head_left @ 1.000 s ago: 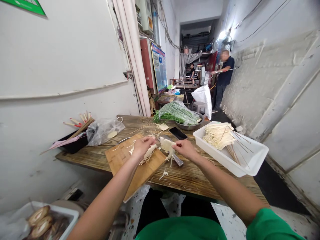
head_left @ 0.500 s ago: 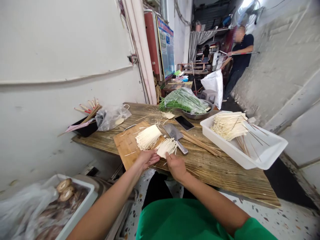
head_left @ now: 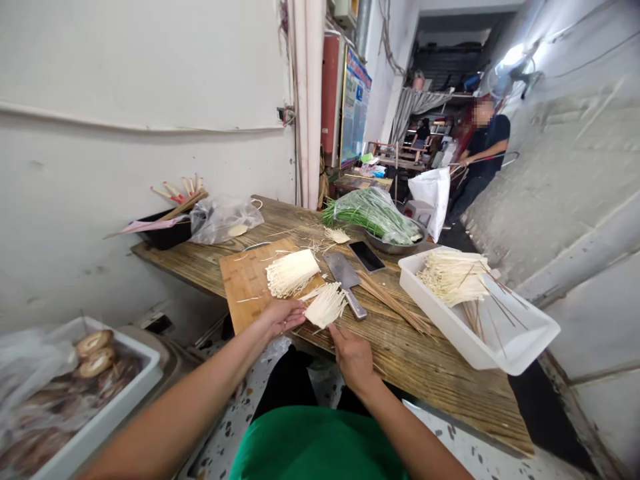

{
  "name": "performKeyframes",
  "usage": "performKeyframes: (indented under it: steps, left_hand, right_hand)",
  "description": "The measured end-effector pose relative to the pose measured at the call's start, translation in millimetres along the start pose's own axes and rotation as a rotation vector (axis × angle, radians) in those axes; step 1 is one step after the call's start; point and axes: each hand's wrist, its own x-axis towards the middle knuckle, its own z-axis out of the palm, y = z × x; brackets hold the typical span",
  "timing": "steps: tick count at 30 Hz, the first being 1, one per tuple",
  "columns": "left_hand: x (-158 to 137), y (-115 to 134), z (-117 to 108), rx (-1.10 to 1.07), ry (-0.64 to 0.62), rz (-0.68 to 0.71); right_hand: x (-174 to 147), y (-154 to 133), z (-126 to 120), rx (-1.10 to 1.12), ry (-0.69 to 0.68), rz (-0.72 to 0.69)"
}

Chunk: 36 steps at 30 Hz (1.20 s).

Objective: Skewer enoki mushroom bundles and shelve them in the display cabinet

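Note:
My left hand (head_left: 286,316) holds the left edge of a small flattened bunch of enoki mushrooms (head_left: 324,307), thumb on top and fingers beneath. At the bunch's cut base, my right hand (head_left: 354,357) is closed in a pinch. A thin bamboo skewer seems to run through its grip, mostly hidden by the fingers. Behind the held bunch, a larger bunch of enoki (head_left: 293,273) lies on the wooden cutting board (head_left: 245,280). A cleaver (head_left: 344,272) rests to the right of the board, beside loose bamboo skewers (head_left: 393,300).
A white tub (head_left: 525,353) of skewered enoki stands at right. Behind are a phone (head_left: 367,256) and bagged green vegetables (head_left: 373,213) on a metal basin. A black container (head_left: 167,233) and plastic bag sit left; a mushroom tub (head_left: 143,373) is lower left. A person (head_left: 485,150) stands farther back.
The view has shifted, tilting slightly. Both hands still hold at the small enoki bunch, with the right hand slightly lower at its base. The person at the back has lowered the long thin tool.

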Motion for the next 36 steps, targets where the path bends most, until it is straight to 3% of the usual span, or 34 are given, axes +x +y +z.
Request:
performKeyframes:
  steps: [6,13,18,24,27,29,31,36]
  left_hand:
    - [5.2,3.6,-4.7,-0.011,-0.003,-0.069]
    - [6.4,5.3,-0.7,0.037,0.042,-0.066]
    - [-3.3,9.1,-8.6,0.13,0.045,-0.014]
    - [-33.4,20.4,-29.2,0.296,0.047,0.134]
    - [-54.8,27.4,-26.8,0.348,-0.04,0.43]
    - [-67.7,31.2,-15.6,0.328,-0.18,0.7]
    - [-77.1,33.7,0.0,0.285,-0.314,0.838]
    - [-87.8,32.2,26.7,0.382,-0.483,0.755]
  right_hand:
    - [-6.6,28.3,-29.5,0.043,0.066,0.035]
    - [15.2,71.0,-103.8,0.432,0.237,0.116]
    - [21.9,74.4,-139.5,0.604,0.223,0.178]
    - [29.4,71.1,-136.7,0.767,0.11,0.196]
    - [35.3,70.2,-132.5,0.818,0.044,0.179]
    - [39.4,69.0,-131.1,0.842,-0.014,0.149]
    - [43.1,67.3,-130.3,0.866,-0.079,0.117]
    - [47.1,63.3,-131.6,0.92,-0.178,0.05]
